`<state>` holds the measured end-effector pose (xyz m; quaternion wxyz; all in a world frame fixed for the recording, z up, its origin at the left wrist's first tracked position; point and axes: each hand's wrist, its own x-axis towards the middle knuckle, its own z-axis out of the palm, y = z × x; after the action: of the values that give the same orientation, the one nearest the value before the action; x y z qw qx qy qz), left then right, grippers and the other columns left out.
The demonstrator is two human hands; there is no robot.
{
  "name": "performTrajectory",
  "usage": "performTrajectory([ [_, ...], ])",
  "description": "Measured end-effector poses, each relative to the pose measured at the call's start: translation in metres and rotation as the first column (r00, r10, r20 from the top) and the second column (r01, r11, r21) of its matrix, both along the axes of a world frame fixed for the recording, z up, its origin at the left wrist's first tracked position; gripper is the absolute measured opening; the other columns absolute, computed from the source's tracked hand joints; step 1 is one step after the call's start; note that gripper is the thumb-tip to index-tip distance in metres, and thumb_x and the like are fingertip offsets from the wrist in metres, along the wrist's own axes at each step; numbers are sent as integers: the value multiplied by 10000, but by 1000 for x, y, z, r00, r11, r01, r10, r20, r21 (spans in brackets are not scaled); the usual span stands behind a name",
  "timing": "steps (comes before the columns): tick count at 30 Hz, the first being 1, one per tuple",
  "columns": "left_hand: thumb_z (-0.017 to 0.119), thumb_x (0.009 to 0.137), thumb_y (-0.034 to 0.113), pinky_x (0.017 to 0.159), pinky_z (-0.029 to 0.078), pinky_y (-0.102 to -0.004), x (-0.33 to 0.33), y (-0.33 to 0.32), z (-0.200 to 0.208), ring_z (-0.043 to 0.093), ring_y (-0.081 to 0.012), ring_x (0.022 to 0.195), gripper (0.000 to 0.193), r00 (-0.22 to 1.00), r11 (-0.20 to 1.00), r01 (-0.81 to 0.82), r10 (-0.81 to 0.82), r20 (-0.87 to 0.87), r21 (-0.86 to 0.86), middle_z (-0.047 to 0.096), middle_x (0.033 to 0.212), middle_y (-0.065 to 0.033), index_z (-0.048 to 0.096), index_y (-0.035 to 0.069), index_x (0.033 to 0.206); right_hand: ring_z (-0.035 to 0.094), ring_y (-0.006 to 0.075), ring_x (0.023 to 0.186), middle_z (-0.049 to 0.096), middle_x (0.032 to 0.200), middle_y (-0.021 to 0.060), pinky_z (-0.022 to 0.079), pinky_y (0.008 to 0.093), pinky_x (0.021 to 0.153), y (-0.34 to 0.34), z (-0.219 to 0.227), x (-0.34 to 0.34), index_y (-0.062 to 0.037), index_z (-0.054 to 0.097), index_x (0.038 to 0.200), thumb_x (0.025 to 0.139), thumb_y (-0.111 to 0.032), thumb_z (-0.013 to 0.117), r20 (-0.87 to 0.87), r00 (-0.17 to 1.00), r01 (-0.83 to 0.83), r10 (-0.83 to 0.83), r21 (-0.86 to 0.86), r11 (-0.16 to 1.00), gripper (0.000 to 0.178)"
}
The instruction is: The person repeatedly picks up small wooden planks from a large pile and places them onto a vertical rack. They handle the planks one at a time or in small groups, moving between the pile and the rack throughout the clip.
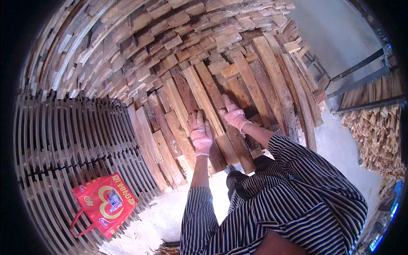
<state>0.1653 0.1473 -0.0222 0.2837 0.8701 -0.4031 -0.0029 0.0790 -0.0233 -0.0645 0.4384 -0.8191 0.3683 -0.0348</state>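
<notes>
Boards — two gloved hands on them — one red bag.

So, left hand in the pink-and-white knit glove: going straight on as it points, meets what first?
Probably the rough brown ends of the stacked wooden planks ahead, once the left hand has skimmed along the long brown wooden boards under it. Depth is unclear from this view.

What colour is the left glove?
The left glove is mostly pink, with duller, brownish fingers; best seen in the head view.
</notes>
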Motion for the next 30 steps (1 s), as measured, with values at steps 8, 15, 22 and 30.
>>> performTrajectory([
  [8,528,953,161,1159,311,-520,-3,-5,3,414,-461,1349,469,993,998,33,-26,118,-60,487,1433,-246,510,61,1411,394,323,1438,380,1561,229,324,373,1177,-24,7,-1,-41,299,1555,872,-418,661,8,991,-137,137,77,988,860],
  [15,518,988,273,1166,283,-550,-18,-15,13,373,-488,1373,520,998,999,-53,53,-13,5,457,1464,-264,458,39,1448,498,384,1293,467,1463,193,418,479,1068,-35,73,-35,-95,429,1478,854,-386,720,-42,998,-66,53,-464,883,748],
  [22,583,900,597,1171,204,-609,-72,-96,33,288,-470,1446,912,992,915,-34,-17,124,402,336,1567,-239,271,40,1550,459,388,1298,448,1433,189,406,529,1048,-103,128,-133,-124,333,1530,811,-419,774,-209,869,196,-449,-687,700,894],
  [30,455,1000,302,1134,268,-577,-66,-139,13,277,-462,1462,709,928,601,-243,-85,363,762,283,1592,-268,137,83,1595,520,371,1268,551,1343,173,466,485,1012,-134,152,-168,-151,488,1456,825,-366,747,-49,932,336,-359,-254,907,716],
])
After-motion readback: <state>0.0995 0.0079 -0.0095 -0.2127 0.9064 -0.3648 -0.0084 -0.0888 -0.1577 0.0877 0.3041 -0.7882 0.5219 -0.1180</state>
